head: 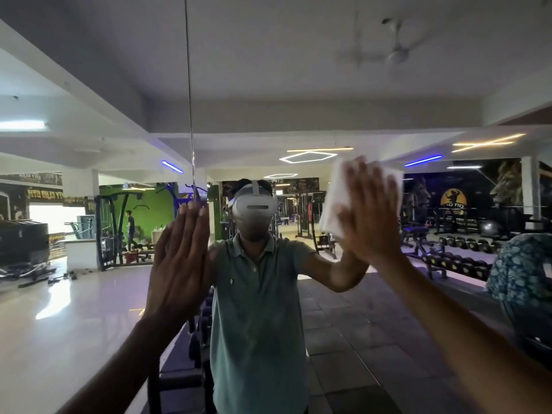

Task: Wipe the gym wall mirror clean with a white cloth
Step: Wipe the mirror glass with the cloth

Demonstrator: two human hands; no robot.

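- While wiping is under way, the right hand (369, 216) presses a white cloth (336, 201) flat against the gym mirror (268, 85), fingers straight.
- Left of it, the left hand (179, 258) rests open-palmed on the glass, holding nothing.
- Beyond both hands, no streaks show; how much glass remains unwiped cannot be told.

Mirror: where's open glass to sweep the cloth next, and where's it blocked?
Open glass lies above both hands, up across the mirror, and low between the two forearms. The right hand presses the white cloth flat on the right. The left hand is flat by the vertical seam, crowding that stretch.
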